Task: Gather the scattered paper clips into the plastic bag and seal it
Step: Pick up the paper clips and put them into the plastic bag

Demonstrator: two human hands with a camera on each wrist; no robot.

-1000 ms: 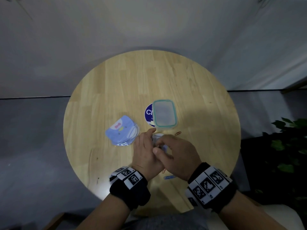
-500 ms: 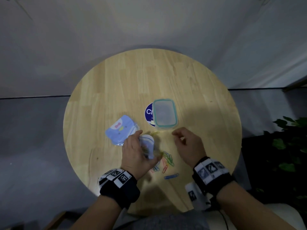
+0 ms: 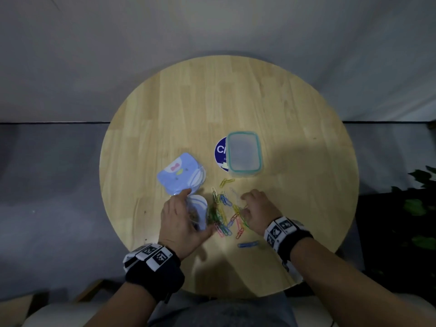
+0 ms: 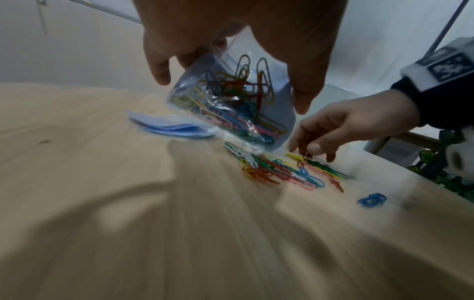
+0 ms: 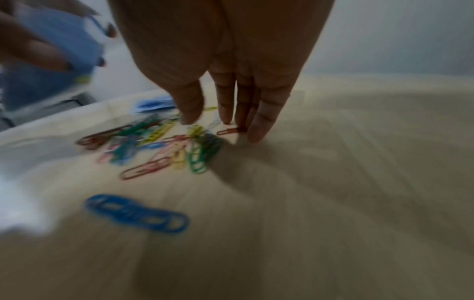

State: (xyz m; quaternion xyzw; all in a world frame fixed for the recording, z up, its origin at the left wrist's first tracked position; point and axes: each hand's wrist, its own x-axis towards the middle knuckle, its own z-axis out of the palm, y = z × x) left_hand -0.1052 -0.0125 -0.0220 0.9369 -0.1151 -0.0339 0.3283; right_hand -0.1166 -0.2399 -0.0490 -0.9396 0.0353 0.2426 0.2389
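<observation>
A: Head view, near edge of table [image 3: 295, 114]: the hands are now seen parted. Half a second ago the right hand [image 3: 259, 212] was drawn back from the clips; it is now lowered onto them. The plastic bag [image 4: 232, 105] is gripped in the left hand [image 3: 180, 218], mouth tilted down beside the pile.

B: Meaning for the task?

A: Another pick-up is judged under way; sealing is not yet done. The right fingers [image 5: 259, 121] are curled over a red clip [image 5: 229, 131]; whether it is pinched cannot be told.

B: Counts?

A: One bag, part filled. Loose paper clips [image 3: 224, 213]: too tangled to be counted. One blue clip bundle [image 3: 247, 244] nearer the edge. One lidded box [image 3: 244, 153], one blue pouch [image 3: 180, 177], one round sticker [image 3: 220, 151] toward the middle.
</observation>
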